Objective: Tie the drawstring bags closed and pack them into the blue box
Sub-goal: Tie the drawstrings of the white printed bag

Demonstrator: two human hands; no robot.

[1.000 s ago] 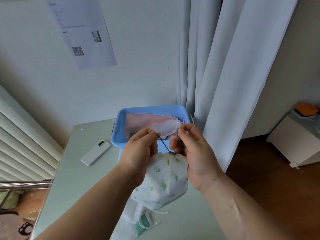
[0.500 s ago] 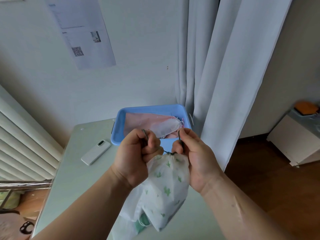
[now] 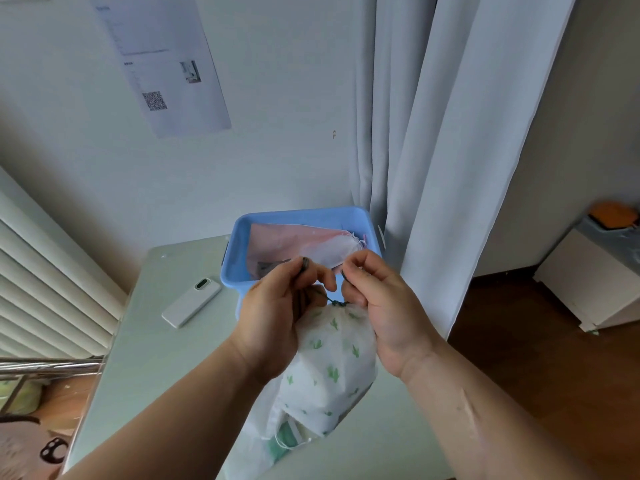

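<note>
A white drawstring bag w/ green cactus print [image 3: 332, 362] is held up above the pale green worktop [image 3: 149, 341], its neck gathered shut at the top. The dark green drawstring [image 3: 334, 301] is pinched on both sides: one end is gripped by the left hand [image 3: 280, 313], thumb and forefinger closed on the cord near its tip, while the other end is clamped by the right hand [image 3: 384, 306], fingers curled in around it. The cords meet at the bag's cinched mouth, btwn the two hands. The blue box [image 3: 298, 216] is seen just beyond the hands at the far edge of the worktop, beside the grey curtain [image 3: 450, 150]; a pink bag [image 3: 287, 240] and a white bag [image 3: 337, 249] are already laid inside it. More white fabric w/ a green patch [image 3: 277, 441] is seen lying on the worktop below the held bag. A white rectangular device [image 3: 191, 302], prob. a remote or phone, is left flat on the worktop to the left of the box, well apart from the hands. A printed sheet w/ a QR code [image 3: 162, 64] is stuck to the wall above.
</note>
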